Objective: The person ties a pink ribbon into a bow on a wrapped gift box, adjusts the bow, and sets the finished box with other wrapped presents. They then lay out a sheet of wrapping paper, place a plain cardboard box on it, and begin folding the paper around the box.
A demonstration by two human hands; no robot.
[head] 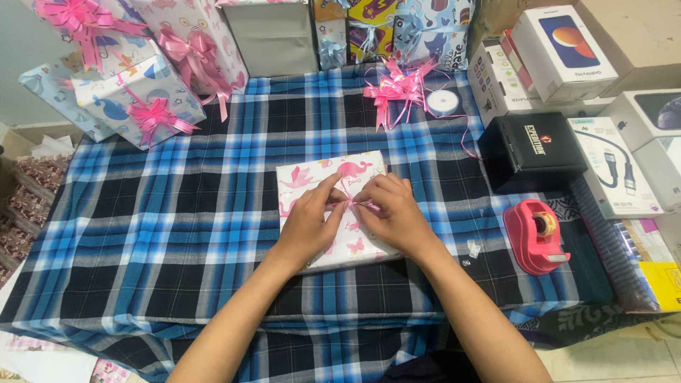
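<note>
Both hands, left hand [306, 225] and right hand [394, 213], pinch a thin pink ribbon [352, 203] shut-fingered atop a wrapped box [312, 177] mid-desk. Plaid cloth [177, 213] covers the desk; wrapped gifts [135, 92] crowd its far edge.

Soft, even indoor light falls across the plaid-covered table [177, 213], bright enough to keep colours clear. Shadows are faint: a thin dark edge lies under the wrapped box [333, 206] on its near side, and under both forearms. The glossy white boxes [560, 50] at far right carry a mild sheen, without harsh glare. Focus is sharp at centre; the wide lens bends straight lines at the edges, and the near corners look slightly soft.
</note>
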